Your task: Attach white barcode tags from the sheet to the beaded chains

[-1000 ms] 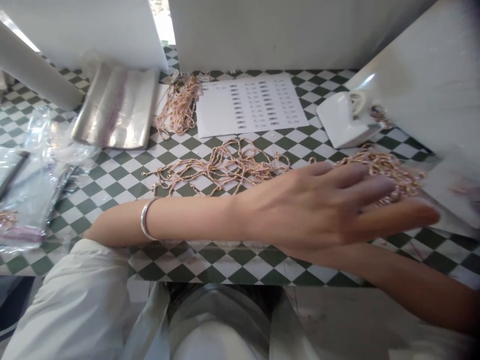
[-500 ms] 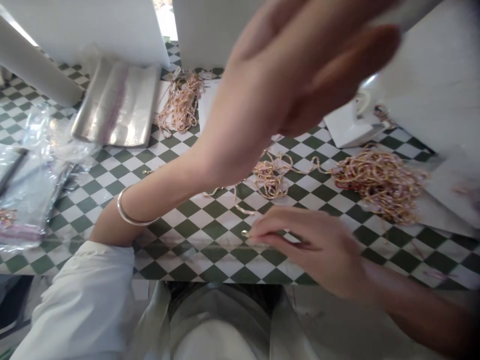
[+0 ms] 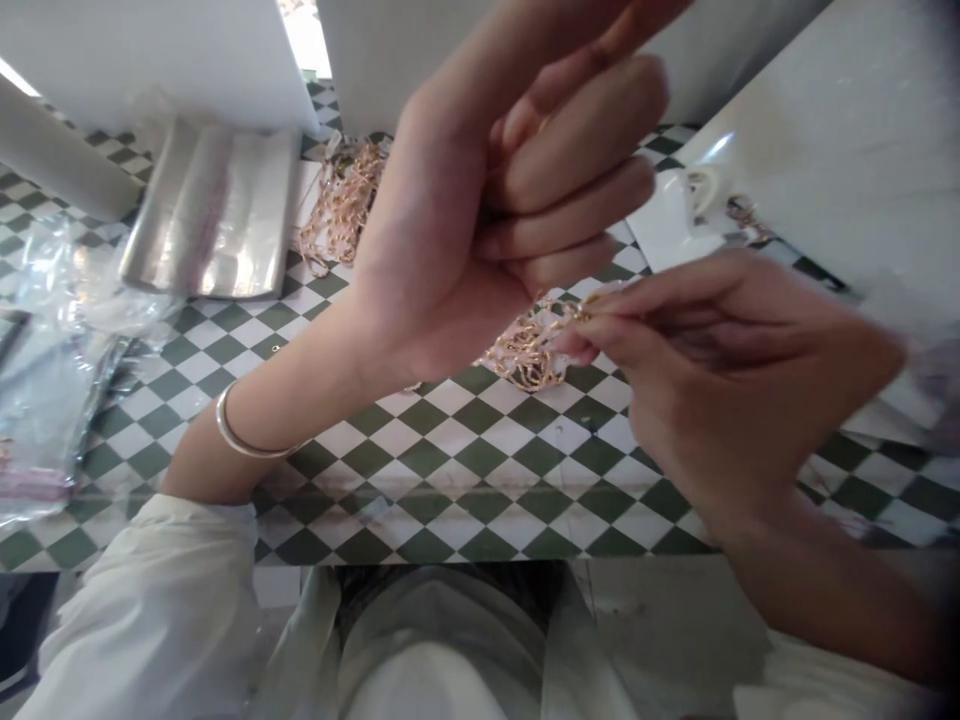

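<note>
My left hand (image 3: 487, 210) is raised close to the camera, a silver bangle (image 3: 238, 440) round its wrist. Its lower fingers curl into the palm, and the tips of thumb and index finger reach past the top edge, so anything between them is hidden. Just below it, my right hand (image 3: 720, 370) pinches the end of a pink and gold beaded cord, where a small gold clasp (image 3: 582, 310) shows between thumb and fingertip. Behind those fingertips a loose coil of the same cord (image 3: 529, 350) lies on the table.
A green and white checked tabletop (image 3: 450, 470) spreads underneath. To the left are a stack of clear plastic bags (image 3: 214, 215) and crumpled plastic packaging (image 3: 82, 360). Another pile of pink and gold cords (image 3: 341, 205) lies at the back, and a white tape dispenser (image 3: 675, 220) stands at the right.
My right hand has risen from the table with the cord's end, moving up and right to just below my left hand. My left hand has turned and shifted slightly left.
</note>
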A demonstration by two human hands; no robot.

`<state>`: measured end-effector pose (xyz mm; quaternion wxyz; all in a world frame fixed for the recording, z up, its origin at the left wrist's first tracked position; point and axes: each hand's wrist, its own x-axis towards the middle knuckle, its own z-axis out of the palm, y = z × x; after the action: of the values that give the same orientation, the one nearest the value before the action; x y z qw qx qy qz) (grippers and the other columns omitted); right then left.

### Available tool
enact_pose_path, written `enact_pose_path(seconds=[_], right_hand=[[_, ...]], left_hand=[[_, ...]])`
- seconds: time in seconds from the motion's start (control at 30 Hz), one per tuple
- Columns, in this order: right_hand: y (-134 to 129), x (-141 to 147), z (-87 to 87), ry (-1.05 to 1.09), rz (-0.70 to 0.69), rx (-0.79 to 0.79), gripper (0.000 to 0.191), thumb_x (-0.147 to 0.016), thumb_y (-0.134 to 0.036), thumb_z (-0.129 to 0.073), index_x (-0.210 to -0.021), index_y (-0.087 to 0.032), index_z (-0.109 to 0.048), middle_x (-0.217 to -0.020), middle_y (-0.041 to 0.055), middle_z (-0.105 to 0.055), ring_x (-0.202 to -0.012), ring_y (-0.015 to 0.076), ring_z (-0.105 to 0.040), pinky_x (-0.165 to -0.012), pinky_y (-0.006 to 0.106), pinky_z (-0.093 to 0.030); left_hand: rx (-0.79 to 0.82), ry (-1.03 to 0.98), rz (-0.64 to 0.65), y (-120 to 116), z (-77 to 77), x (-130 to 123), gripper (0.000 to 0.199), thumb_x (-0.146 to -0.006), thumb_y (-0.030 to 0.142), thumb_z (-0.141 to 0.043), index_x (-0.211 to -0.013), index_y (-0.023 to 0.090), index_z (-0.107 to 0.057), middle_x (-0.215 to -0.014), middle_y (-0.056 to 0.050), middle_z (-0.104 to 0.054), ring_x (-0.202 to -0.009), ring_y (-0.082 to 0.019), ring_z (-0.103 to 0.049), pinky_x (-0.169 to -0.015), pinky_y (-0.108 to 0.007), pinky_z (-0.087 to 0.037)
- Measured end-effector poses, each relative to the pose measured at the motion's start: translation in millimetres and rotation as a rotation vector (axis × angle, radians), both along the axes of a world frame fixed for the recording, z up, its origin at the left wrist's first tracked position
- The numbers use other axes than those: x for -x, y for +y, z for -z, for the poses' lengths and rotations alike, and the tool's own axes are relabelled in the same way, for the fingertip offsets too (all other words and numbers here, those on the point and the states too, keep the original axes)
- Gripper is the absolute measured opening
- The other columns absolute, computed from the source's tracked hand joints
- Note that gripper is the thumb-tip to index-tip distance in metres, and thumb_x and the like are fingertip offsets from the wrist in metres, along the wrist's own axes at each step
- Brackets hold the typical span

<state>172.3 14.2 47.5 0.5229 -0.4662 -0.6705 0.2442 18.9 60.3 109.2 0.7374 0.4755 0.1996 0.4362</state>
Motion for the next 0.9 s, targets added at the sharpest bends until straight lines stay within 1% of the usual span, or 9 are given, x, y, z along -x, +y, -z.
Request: enact_pose_path(seconds=[0.07, 0.13, 0.33, 0.4, 0.5, 0.6, 0.7, 0.8, 0.9], right_hand=[[4, 4, -0.6, 0.002, 0.010, 0.000, 0.005, -0.081, -0.025, -0.073, -0.079, -0.024, -0.068, -0.072, -0.0019, -0.073, -0.063, 0.0139, -0.070, -0.049, 0.026, -0.054], [4, 6, 1.1, 0.003, 0.007, 0.011, 0.006, -0.082, -0.027, -0.071, -0.079, -0.024, -0.068, -0.072, -0.0017, -0.073, -0.064, 0.0140, -0.070, -0.050, 0.027, -0.055], [2, 9, 7.6, 0.019, 0.053, -0.008, 0.007, -0.082, -0.027, -0.072, -0.079, -0.023, -0.067, -0.073, -0.0008, -0.074, -0.063, 0.0147, -0.069, -0.049, 0.028, -0.053], [3, 9, 7.9, 0.044, 0.050, 0.006, 0.008, -0.082, -0.027, -0.072, -0.077, -0.023, -0.067, -0.074, 0.0002, -0.073, -0.061, 0.0147, -0.069, -0.048, 0.029, -0.052], [2, 9, 7.5, 0.072, 0.030, 0.022, 0.008, -0.082, -0.025, -0.072, -0.076, -0.023, -0.067, -0.074, 0.0006, -0.073, -0.062, 0.0146, -0.068, -0.051, 0.029, -0.054], [0, 9, 7.9, 0.045, 0.028, 0.021, 0.008, -0.082, -0.025, -0.071, -0.077, -0.023, -0.066, -0.071, -0.0008, -0.072, -0.064, 0.0147, -0.069, -0.052, 0.029, -0.054], [-2, 9, 9.7, 0.030, 0.059, -0.016, 0.008, -0.082, -0.028, -0.071, -0.078, -0.023, -0.067, -0.071, -0.0021, -0.072, -0.063, 0.0138, -0.069, -0.050, 0.028, -0.053], [-2, 10, 11.6, 0.024, 0.071, -0.045, 0.008, -0.082, -0.029, -0.072, -0.078, -0.025, -0.067, -0.074, -0.0040, -0.072, -0.065, 0.0132, -0.070, -0.053, 0.028, -0.055], [-2, 9, 13.7, -0.008, 0.109, -0.068, 0.007, -0.082, -0.031, -0.072, -0.078, -0.027, -0.068, -0.073, -0.0056, -0.072, -0.065, 0.0133, -0.070, -0.053, 0.028, -0.056]], left_hand=[[-0.002, 0.078, -0.062, 1, 0.4, -1, 0.101, -0.081, 0.038, 0.038, -0.147, 0.003, -0.031, -0.056, 0.004, -0.004, -0.033, 0.005, -0.018, -0.045, -0.012, -0.016], [-0.029, 0.158, -0.113, 2, 1.9, -1, 0.111, -0.076, 0.041, 0.043, -0.146, 0.006, -0.036, -0.056, 0.004, -0.006, -0.033, 0.006, -0.019, -0.045, -0.012, -0.021], [-0.078, 0.173, -0.121, 2, 7.9, -5, 0.107, -0.079, 0.041, 0.041, -0.146, 0.000, -0.031, -0.057, 0.004, -0.004, -0.037, 0.001, -0.017, -0.040, -0.012, -0.021], [-0.064, 0.164, -0.128, 2, 9.2, -6, 0.100, -0.084, 0.040, 0.037, -0.146, 0.000, -0.030, -0.056, 0.004, -0.004, -0.037, 0.001, -0.016, -0.039, -0.012, -0.021], [-0.053, 0.136, -0.126, 2, 10.6, -7, 0.086, -0.092, 0.031, 0.029, -0.146, -0.002, -0.029, -0.054, 0.004, -0.004, -0.037, 0.001, -0.016, -0.038, -0.012, -0.021], [-0.071, 0.156, -0.163, 0, 11.2, -9, 0.097, -0.087, 0.032, 0.037, -0.145, -0.003, -0.033, -0.054, 0.004, -0.004, -0.036, 0.001, -0.017, -0.039, -0.012, -0.022], [-0.093, 0.208, -0.198, -2, 11.4, -10, 0.108, -0.081, 0.044, 0.040, -0.143, -0.002, -0.036, -0.053, 0.005, -0.005, -0.036, 0.003, -0.018, -0.041, -0.011, -0.023], [-0.100, 0.186, -0.196, -2, 12.1, -10, 0.111, -0.080, 0.056, 0.033, -0.144, -0.005, -0.034, -0.053, 0.006, -0.006, -0.037, 0.004, -0.018, -0.042, -0.011, -0.022], [-0.058, 0.137, -0.176, -2, 13.0, -10, 0.108, -0.082, 0.053, 0.034, -0.144, -0.006, -0.032, -0.053, 0.006, -0.005, -0.037, 0.003, -0.018, -0.043, -0.011, -0.021]])
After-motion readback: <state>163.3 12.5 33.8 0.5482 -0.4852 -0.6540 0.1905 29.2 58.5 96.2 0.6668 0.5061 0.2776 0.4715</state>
